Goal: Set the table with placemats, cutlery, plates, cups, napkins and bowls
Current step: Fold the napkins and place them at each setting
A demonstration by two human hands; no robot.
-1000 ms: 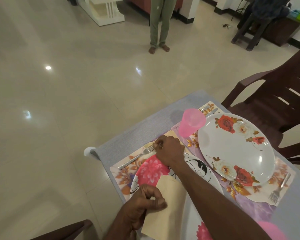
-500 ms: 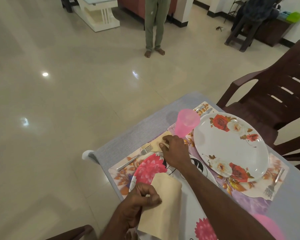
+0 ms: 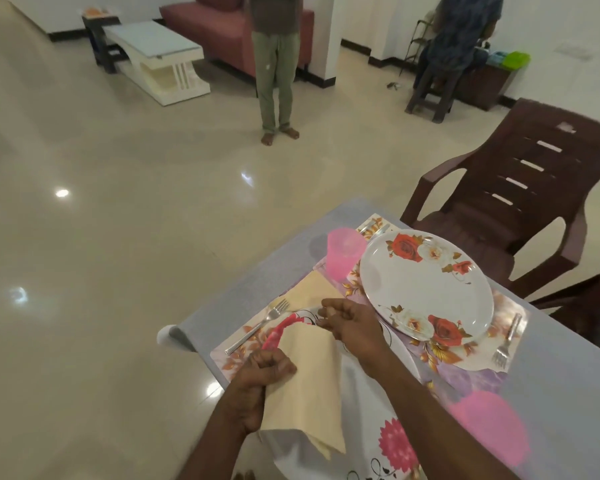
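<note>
My left hand (image 3: 267, 372) is shut on a beige napkin (image 3: 309, 386), held upright over the near plate with pink flowers (image 3: 371, 420). My right hand (image 3: 347, 320) hovers at the napkin's top edge with its fingers curled; nothing shows clearly between them. A second beige napkin (image 3: 312, 292) lies flat on the floral placemat (image 3: 236, 355), beside a fork (image 3: 260, 325). Further back stand a pink cup (image 3: 343, 252) and a white plate with red roses (image 3: 426, 285). Another fork (image 3: 506, 341) lies right of that plate.
The grey table (image 3: 257, 289) ends close on the left. A blurred pink cup (image 3: 489, 427) stands near my right forearm. A brown plastic chair (image 3: 499, 209) is at the far right side. A person (image 3: 276, 81) stands on the floor beyond.
My right hand has left the flat napkin next to the fork and drawn back to the top of the napkin in my left hand. The view has tilted up.
</note>
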